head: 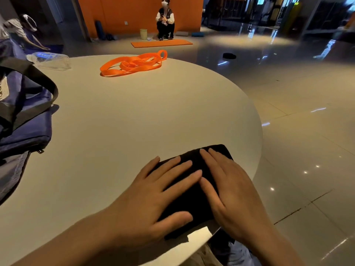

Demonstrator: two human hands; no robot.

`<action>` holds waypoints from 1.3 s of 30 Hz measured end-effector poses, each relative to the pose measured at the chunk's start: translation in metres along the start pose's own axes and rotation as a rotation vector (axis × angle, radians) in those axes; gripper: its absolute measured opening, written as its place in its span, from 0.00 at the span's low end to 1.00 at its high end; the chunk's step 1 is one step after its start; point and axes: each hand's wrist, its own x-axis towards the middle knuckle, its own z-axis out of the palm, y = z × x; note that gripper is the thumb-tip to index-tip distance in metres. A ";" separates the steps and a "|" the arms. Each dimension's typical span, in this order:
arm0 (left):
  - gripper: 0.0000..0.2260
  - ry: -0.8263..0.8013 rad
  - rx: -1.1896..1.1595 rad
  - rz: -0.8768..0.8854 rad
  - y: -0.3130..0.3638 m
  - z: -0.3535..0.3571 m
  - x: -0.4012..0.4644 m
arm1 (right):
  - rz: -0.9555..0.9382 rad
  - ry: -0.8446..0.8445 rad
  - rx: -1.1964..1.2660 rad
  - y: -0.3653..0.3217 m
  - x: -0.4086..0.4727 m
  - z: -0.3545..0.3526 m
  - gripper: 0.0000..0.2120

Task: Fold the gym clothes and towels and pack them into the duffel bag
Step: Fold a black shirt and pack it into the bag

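Glossy floor tiles point(299, 116) stretch away under dim light toward an orange wall point(123, 10), and a round white table point(134, 116) fills the near view. One folded black cloth point(189, 196) lies at the table's near edge, a compact rectangle, dark and matte, with its far corner pointing away toward the right rim and its near end reaching the table's edge. Two hands rest on it. The left hand point(153, 191) lies flat with fingers straight and spread, fingertips on the cloth's left half and the thumb lying along its near part. The right hand point(228, 191) also lies flat, fingers straight and close together, covering the cloth's right half; the index fingertips of both hands nearly meet over the middle. Neither hand curls around anything; both press palm-down.

One dark blue duffel bag point(25, 120) sits at the table's left side, well apart from the cloth, its mouth slumped open and one black strap point(38, 83) arching over it. One orange band point(132, 64) lies in loose loops at the far side of the table. One clear plastic bottle point(50, 60) lies on its side just beyond the bag.

On the floor beyond, one person point(165, 18) crouches behind one orange mat point(161, 43), beside one pale bin point(143, 33).
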 end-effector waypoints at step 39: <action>0.15 0.433 0.184 0.246 -0.035 0.031 0.119 | 0.441 0.588 -0.088 0.115 0.089 -0.031 0.09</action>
